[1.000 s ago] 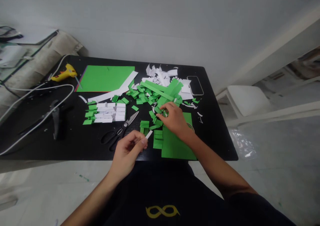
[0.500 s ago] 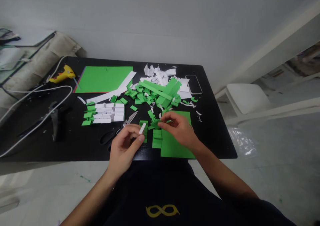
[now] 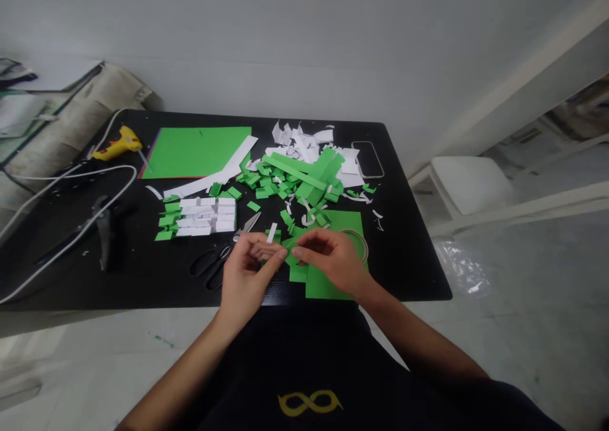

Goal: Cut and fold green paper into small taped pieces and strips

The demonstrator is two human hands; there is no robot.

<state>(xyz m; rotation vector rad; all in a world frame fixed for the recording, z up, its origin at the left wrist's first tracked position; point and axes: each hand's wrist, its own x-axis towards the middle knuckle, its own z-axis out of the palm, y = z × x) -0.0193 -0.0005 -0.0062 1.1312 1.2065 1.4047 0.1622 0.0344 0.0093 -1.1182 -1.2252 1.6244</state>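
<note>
In the head view my left hand [image 3: 250, 269] is closed, and a narrow white paper strip [image 3: 272, 233] sticks up from its fingers. Facing it, my right hand [image 3: 335, 256] pinches a small green paper piece [image 3: 288, 244] at its right side. The thumb and fingertips of my left hand meet the other side of that piece. Below and behind the fingers, folded green paper [image 3: 297, 274] lies partly hidden, beside a larger green sheet [image 3: 328, 286]. Black-handled scissors [image 3: 222, 252] rest just left of my left hand.
A heap of green pieces [image 3: 266, 186] and white scraps [image 3: 304, 140] covers the table's back middle. To the left lie a green-and-white folded paper block [image 3: 204, 217], a yellow glue gun [image 3: 121, 142], pliers [image 3: 103, 228] and a white cable [image 3: 111, 205]. A ring [image 3: 365, 248] lies beside my right wrist.
My hands have come together. The right hand moved left and down with the green piece, bringing it to my left fingertips. The white strip has shifted slightly up within the left hand.
</note>
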